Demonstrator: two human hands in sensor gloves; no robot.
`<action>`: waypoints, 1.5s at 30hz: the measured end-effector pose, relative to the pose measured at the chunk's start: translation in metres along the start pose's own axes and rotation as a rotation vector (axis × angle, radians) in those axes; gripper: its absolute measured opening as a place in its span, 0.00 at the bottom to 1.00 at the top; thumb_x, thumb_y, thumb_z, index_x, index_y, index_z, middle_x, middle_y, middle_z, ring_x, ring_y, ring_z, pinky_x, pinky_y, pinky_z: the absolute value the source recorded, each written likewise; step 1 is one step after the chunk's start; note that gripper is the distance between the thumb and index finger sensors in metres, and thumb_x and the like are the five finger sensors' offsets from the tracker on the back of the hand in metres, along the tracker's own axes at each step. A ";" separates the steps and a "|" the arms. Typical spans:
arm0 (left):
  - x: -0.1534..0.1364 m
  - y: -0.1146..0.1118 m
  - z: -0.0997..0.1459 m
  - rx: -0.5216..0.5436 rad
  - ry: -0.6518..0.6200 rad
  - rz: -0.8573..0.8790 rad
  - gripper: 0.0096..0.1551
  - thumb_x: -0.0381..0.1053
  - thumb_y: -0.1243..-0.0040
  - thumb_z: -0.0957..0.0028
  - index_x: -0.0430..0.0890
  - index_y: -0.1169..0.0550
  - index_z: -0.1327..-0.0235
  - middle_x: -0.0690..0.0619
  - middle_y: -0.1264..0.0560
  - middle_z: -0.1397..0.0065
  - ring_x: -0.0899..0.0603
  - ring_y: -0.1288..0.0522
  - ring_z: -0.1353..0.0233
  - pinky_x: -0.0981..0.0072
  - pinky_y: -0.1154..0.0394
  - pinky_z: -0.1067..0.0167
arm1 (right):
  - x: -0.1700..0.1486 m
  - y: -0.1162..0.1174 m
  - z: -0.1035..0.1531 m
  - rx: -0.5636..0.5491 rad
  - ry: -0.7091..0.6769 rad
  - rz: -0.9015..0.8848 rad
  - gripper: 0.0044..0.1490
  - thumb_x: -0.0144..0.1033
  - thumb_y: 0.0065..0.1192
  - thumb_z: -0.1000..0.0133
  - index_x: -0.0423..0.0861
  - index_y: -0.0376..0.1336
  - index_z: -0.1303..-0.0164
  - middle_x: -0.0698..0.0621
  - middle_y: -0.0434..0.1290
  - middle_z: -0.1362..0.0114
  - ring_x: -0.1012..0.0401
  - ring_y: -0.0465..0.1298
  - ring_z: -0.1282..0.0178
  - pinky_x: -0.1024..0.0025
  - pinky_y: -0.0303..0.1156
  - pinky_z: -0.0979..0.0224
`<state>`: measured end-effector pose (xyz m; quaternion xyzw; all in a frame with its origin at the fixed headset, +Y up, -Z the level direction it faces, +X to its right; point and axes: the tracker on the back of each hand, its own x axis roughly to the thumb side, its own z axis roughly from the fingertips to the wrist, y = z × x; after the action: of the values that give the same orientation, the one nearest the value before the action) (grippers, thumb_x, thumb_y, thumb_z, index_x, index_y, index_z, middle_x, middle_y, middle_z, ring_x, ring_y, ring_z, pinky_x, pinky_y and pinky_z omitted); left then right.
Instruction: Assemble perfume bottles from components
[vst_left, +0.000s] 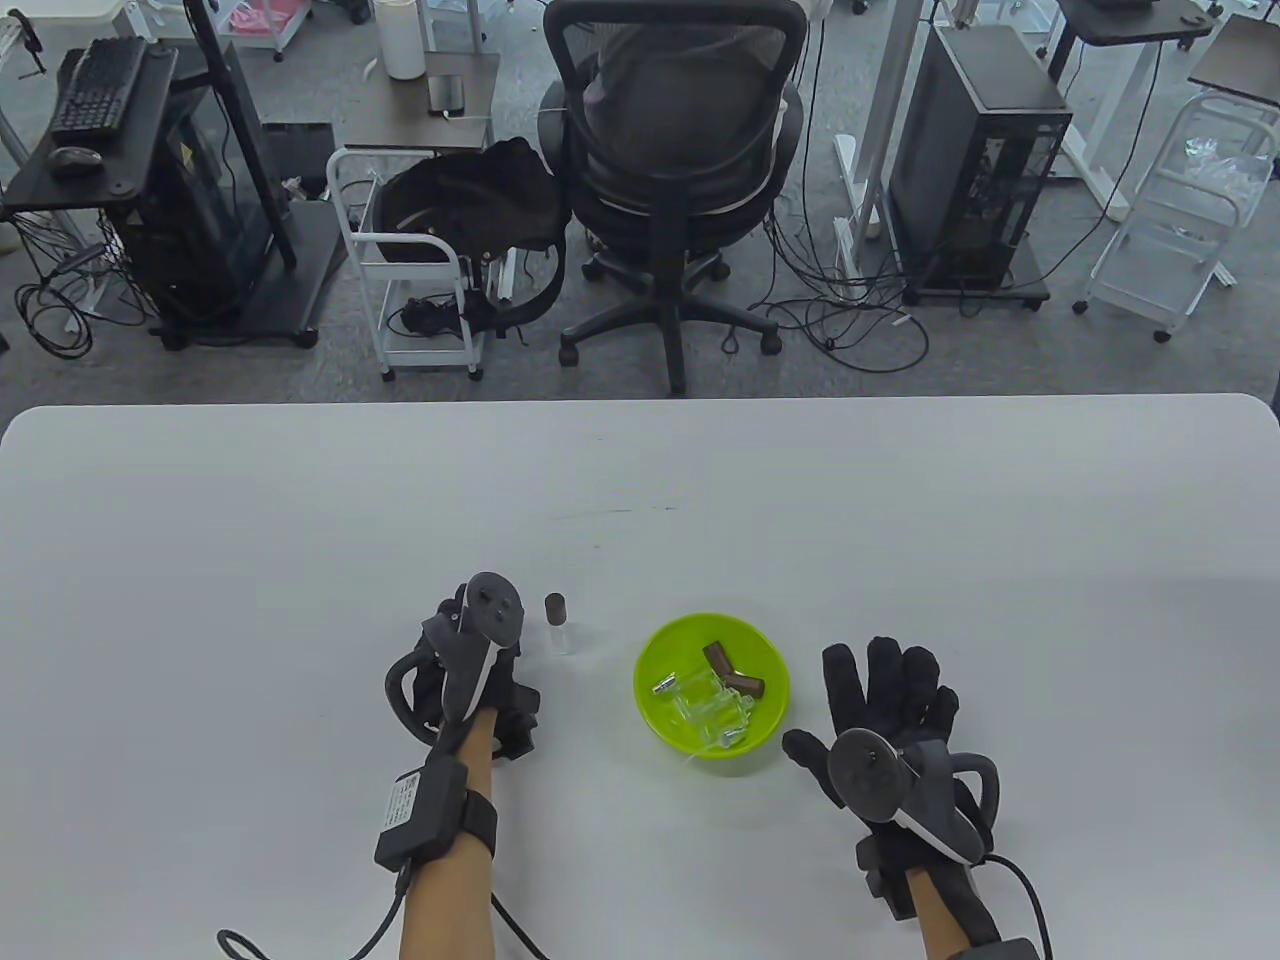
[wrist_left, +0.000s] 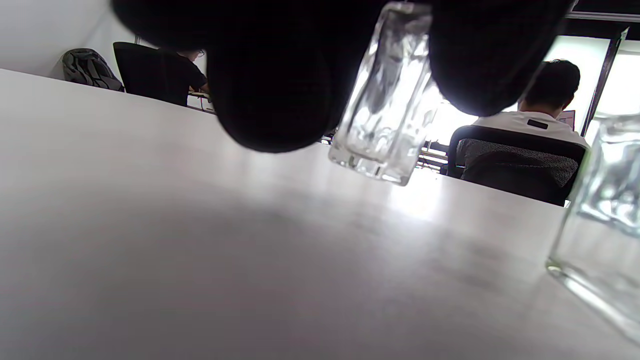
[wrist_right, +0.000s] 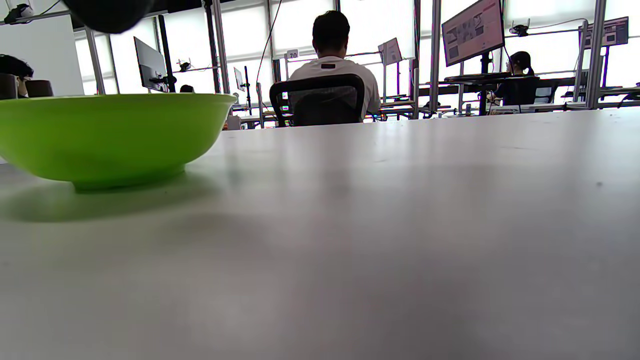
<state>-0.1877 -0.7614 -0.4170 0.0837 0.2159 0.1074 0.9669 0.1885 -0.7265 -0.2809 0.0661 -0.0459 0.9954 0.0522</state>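
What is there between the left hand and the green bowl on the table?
In the table view, one capped glass bottle stands between the left hand and the green bowl.

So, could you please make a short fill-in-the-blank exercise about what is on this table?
1. The loose parts lie inside a ____ bowl.
2. The left hand pinches a clear ____ bottle.
3. The right hand rests flat, to the ____ of the bowl in the table view.
4. The finished bottle, with its brown cap, stands ____ on the table.

Missing words: green; glass; right; upright
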 end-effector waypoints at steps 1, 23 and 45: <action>0.000 -0.001 0.000 -0.008 0.003 -0.009 0.35 0.69 0.37 0.52 0.46 0.20 0.44 0.52 0.17 0.43 0.48 0.13 0.57 0.72 0.19 0.58 | 0.000 0.001 0.000 0.001 0.001 0.000 0.58 0.69 0.44 0.39 0.45 0.34 0.10 0.24 0.34 0.11 0.21 0.40 0.16 0.18 0.44 0.24; -0.014 0.047 0.017 -0.338 -0.022 -0.081 0.54 0.73 0.40 0.52 0.41 0.35 0.20 0.39 0.31 0.23 0.36 0.22 0.35 0.56 0.25 0.38 | 0.000 0.005 -0.002 0.014 0.001 0.019 0.58 0.69 0.43 0.39 0.45 0.34 0.10 0.25 0.35 0.11 0.21 0.39 0.15 0.18 0.45 0.24; 0.015 0.044 0.132 -0.106 -0.602 -0.204 0.61 0.75 0.41 0.56 0.47 0.45 0.14 0.36 0.46 0.13 0.26 0.41 0.17 0.35 0.41 0.22 | 0.030 -0.002 -0.009 -0.001 0.038 0.162 0.55 0.66 0.43 0.37 0.42 0.40 0.10 0.28 0.49 0.11 0.29 0.58 0.15 0.29 0.58 0.19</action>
<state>-0.1242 -0.7310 -0.2960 0.0392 -0.0783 -0.0085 0.9961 0.1583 -0.7208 -0.2852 0.0431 -0.0506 0.9974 -0.0278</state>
